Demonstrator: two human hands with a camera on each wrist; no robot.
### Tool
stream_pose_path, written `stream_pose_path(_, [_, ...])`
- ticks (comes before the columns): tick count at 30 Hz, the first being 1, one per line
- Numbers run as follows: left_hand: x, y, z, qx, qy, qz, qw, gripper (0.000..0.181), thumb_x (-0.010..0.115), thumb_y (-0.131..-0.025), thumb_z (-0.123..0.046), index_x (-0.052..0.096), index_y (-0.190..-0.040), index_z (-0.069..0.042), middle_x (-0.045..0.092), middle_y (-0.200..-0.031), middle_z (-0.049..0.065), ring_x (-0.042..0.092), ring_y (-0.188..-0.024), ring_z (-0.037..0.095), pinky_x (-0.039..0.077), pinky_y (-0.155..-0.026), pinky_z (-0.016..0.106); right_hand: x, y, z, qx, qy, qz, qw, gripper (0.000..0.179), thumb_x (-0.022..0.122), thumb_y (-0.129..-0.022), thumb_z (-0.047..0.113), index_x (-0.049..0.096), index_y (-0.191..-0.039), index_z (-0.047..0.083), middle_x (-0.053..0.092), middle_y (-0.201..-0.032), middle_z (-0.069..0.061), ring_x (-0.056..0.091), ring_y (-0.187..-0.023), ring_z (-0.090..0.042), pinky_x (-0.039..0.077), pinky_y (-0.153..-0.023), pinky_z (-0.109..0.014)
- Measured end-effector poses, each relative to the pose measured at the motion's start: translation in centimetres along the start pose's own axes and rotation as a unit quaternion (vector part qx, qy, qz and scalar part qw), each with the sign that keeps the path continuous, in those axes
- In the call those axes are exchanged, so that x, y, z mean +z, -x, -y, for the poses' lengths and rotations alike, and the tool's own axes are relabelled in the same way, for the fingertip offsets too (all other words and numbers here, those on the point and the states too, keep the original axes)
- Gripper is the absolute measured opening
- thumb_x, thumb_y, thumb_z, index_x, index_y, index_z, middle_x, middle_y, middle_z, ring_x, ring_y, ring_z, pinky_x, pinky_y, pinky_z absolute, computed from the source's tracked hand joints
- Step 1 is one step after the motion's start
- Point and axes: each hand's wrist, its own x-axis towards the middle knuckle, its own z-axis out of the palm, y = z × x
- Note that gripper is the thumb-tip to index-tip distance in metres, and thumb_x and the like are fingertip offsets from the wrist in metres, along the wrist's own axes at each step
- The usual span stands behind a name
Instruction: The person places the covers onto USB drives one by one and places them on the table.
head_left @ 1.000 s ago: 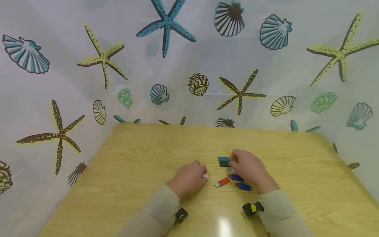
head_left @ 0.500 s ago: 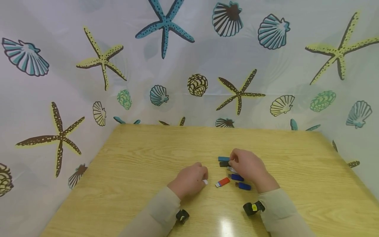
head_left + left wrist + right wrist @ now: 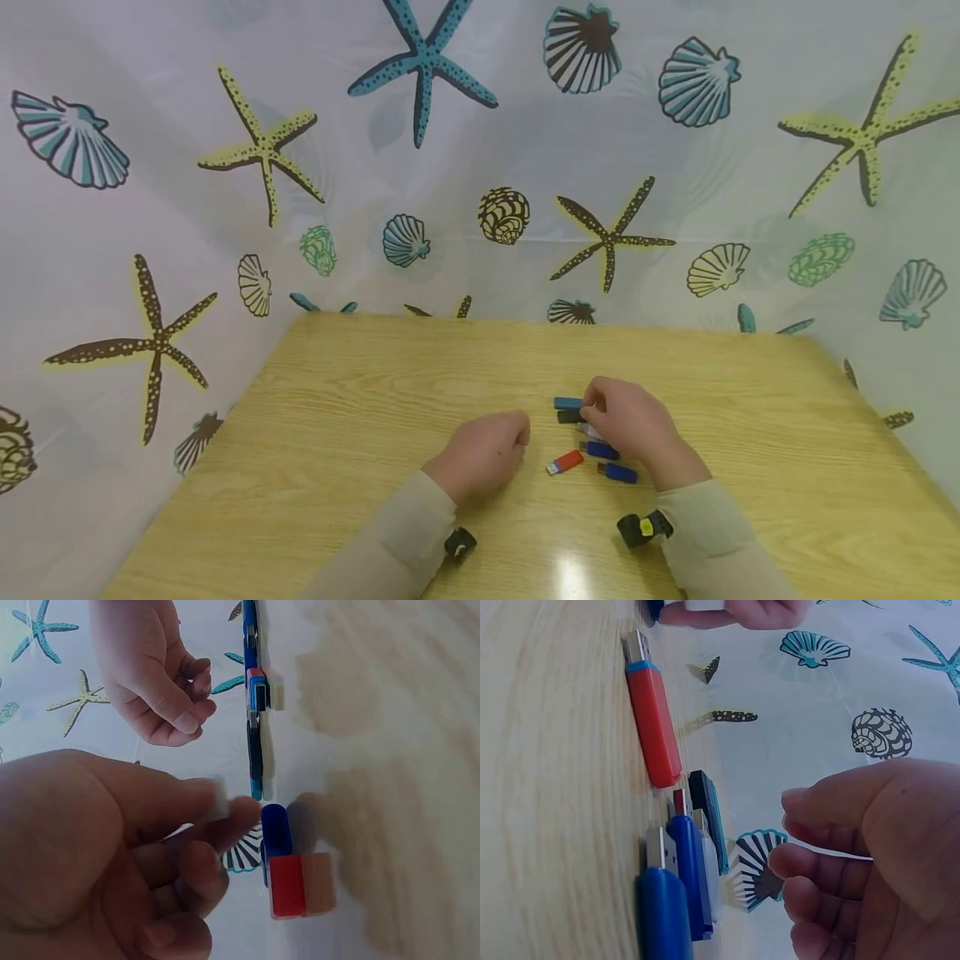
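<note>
My left hand (image 3: 486, 450) pinches a small white block (image 3: 217, 799) between thumb and forefinger; the fingers cover most of it, and no plug shows. In the left wrist view, a blue USB stick (image 3: 276, 829) and a red one (image 3: 286, 886) lie on the table near those fingers, hidden in the head view. My right hand (image 3: 633, 421) hovers over the right-hand sticks, fingers loosely curled with nothing between them. Beside it lie a teal stick (image 3: 567, 402), a black one (image 3: 569, 416), a whitish one (image 3: 588, 430) and two blue ones (image 3: 600, 450).
A red USB stick (image 3: 566, 462) with a bare metal plug lies between my hands. The wooden table (image 3: 390, 375) meets a white curtain (image 3: 465, 158) printed with starfish and shells at its back and sides.
My left hand has turned slightly, and the white block that showed at its fingertips in the head view is now hidden there. My right hand and the sticks have not moved.
</note>
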Motion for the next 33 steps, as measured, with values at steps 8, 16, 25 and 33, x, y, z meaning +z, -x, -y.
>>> stream_pose_path(8, [-0.3, -0.1, 0.3, 0.009, 0.017, -0.054, 0.9983, 0.013, 0.055, -0.105, -0.021, 0.064, -0.115, -0.02, 0.059, -0.1, -0.008, 0.054, -0.076, 0.008, 0.049, -0.07, 0.026, 0.3, -0.1, -0.2, 0.007, -0.002, 0.008, 0.9999, 0.008, 0.067, -0.096, 0.022, 0.065, -0.098, 0.015, 0.059, -0.085, 0.001, 0.052, -0.07, -0.019, 0.044, -0.062, -0.037])
stream_pose_path(16, [-0.8, -0.2, 0.2, -0.02, 0.053, -0.091, 0.9943, 0.021, 0.06, -0.104, -0.021, 0.06, -0.125, -0.015, 0.059, -0.103, -0.003, 0.054, -0.057, 0.006, 0.048, -0.061, 0.023, -0.1, 0.0, -0.3, 0.004, 0.004, 0.013, 0.9999, 0.01, 0.067, -0.096, 0.021, 0.066, -0.101, 0.013, 0.063, -0.091, -0.002, 0.055, -0.075, -0.02, 0.049, -0.068, -0.041])
stream_pose_path(25, [-1.0, -0.2, 0.3, -0.026, 0.027, -0.1, 0.9943, 0.013, 0.062, -0.103, -0.022, 0.064, -0.113, -0.014, 0.058, -0.096, -0.006, 0.052, -0.066, 0.005, 0.048, -0.065, 0.022, -0.2, 0.1, -1.0, 0.026, 0.025, 0.065, 0.9972, 0.012, 0.066, -0.093, 0.018, 0.068, -0.101, 0.009, 0.065, -0.09, -0.002, 0.056, -0.075, -0.02, 0.05, -0.07, -0.044])
stream_pose_path(33, [-1.0, -0.2, 0.5, -0.007, 0.013, -0.116, 0.9931, 0.01, 0.063, -0.102, -0.021, 0.066, -0.11, -0.016, 0.06, -0.098, -0.006, 0.054, -0.076, 0.006, 0.05, -0.071, 0.024, -0.1, 0.2, -1.1, 0.038, 0.047, 0.099, 0.9932, 0.009, 0.067, -0.093, 0.017, 0.069, -0.098, 0.009, 0.064, -0.087, 0.0, 0.055, -0.073, -0.019, 0.051, -0.071, -0.044])
